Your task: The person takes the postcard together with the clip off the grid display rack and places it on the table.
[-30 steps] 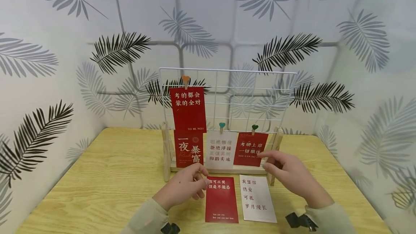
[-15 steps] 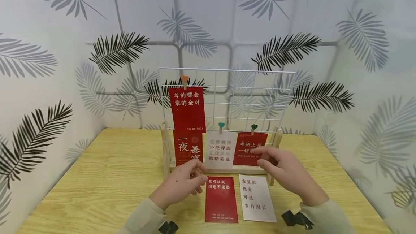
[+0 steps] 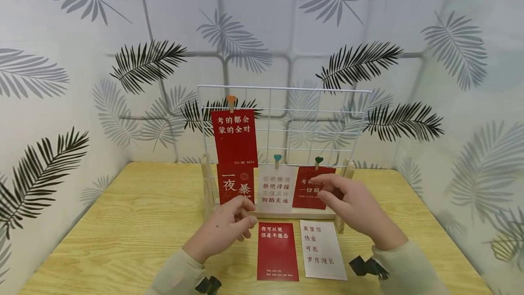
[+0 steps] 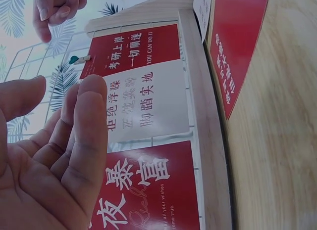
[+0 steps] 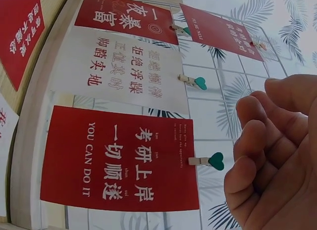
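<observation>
As the cards hang still, a person's right hand [image 3: 348,201] has risen over the past second from the lower right corner of a red "YOU CAN DO IT" card [image 5: 119,165] to a place before its upper lettering, while the left hand [image 3: 225,229] has drawn just clear of the top left corner of a red card [image 3: 278,254] on the wood-grain table [image 3: 143,222]. Neither move shifts a card, which suggests the work stands as it was: four on the white wire grid rack [image 3: 284,89], two flat before it, toward the table's near edge. Both hands are without a card, the left thumb apart from its fingers, the right fingers loosely bent with no visible contact with the green heart clip [image 5: 216,161].

At the rack's lower right corner, the "YOU CAN DO IT" card also reads 考研上岸 一切顺遂. Beside it, under a teal heart clip [image 3: 277,158], a white card [image 5: 119,67] bears 拒绝浮躁 and 脚踏实地. At the lower left corner, a red "Rich" card [image 4: 148,185] reads 一夜暴富; above it, under an orange heart clip [image 3: 231,100], a red "TO BE NO.1" card [image 3: 234,142] says 考的都会 蒙的全对. On the table, the red card reads 你可以哭 但是不能怂, its English too small to read fully; the white table card [image 3: 323,251] to its right reads 我坚信 热爱 可抵 岁月漫长. No brand can be made out.
</observation>
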Tool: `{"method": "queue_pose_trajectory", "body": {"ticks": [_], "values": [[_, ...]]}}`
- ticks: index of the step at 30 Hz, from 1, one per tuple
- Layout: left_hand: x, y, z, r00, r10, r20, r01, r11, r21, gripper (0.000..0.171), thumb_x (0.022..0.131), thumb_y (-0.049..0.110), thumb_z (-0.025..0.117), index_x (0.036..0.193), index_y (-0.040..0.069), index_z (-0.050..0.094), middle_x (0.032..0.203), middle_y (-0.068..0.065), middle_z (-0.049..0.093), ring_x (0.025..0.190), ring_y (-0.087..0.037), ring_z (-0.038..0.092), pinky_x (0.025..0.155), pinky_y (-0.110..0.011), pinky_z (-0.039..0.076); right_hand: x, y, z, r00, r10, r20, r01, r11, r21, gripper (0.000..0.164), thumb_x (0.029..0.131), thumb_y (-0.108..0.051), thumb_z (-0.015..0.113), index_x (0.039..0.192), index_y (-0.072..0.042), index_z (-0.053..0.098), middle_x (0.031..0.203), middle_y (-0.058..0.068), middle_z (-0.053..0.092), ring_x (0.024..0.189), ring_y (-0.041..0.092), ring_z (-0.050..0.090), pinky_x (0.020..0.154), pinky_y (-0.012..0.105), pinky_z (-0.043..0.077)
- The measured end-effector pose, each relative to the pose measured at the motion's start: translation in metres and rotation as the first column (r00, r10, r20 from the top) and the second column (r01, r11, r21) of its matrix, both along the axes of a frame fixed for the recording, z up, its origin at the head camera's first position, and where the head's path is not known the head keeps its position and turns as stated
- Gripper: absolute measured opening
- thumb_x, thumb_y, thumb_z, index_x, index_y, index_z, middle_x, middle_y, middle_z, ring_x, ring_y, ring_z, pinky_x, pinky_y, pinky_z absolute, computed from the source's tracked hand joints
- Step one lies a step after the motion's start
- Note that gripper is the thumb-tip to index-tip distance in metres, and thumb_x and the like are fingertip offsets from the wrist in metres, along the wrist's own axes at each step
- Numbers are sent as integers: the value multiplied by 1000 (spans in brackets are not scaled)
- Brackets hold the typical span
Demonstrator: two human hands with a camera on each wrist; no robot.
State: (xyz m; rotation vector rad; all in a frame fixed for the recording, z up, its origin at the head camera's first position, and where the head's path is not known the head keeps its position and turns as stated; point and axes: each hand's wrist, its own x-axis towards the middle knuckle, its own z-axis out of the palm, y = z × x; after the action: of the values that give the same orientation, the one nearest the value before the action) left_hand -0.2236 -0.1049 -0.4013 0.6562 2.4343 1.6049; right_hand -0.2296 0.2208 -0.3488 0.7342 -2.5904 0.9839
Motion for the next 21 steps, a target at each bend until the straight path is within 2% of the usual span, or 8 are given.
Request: {"method": "queue_pose_trajectory", "body": {"ticks": [6,12,15,21], "values": [[0,-3,4,1000,18,0,-18,1000,18,25,99,24,67,116,9,57,89,-6,67,77,-29,69,69,-37,58,-3,-6,11,1000,-1,-8,1,1000,17,28,100,-21,66,127,-19,67,72,-10,59,61,11,55,59,29,47],[-1,-7,9,998,48,-30,-48,999,-20,28,99,27,66,118,9,56,89,-3,68,77,-25,69,69,-37,58,-4,-12,22,1000,4,-24,-4,1000,15,28,99,-18,67,127,-17,67,75,-10,62,62,13,56,59,29,48],[-1,-8,10,997,59,-43,-60,998,-27,26,99,26,66,118,10,57,88,-3,68,77,-26,69,69,-37,58,-4,-15,28,1000,4,-29,-3,1000,21,29,98,-19,67,127,-18,67,77,-9,63,63,13,55,58,29,48],[2,-9,14,996,70,-58,-70,998,4,23,100,20,66,118,10,57,87,-4,67,77,-27,69,69,-36,58,-5,-18,37,999,23,-27,-22,999,32,29,99,-19,66,128,-17,67,82,-10,64,68,13,57,61,30,50]]}}
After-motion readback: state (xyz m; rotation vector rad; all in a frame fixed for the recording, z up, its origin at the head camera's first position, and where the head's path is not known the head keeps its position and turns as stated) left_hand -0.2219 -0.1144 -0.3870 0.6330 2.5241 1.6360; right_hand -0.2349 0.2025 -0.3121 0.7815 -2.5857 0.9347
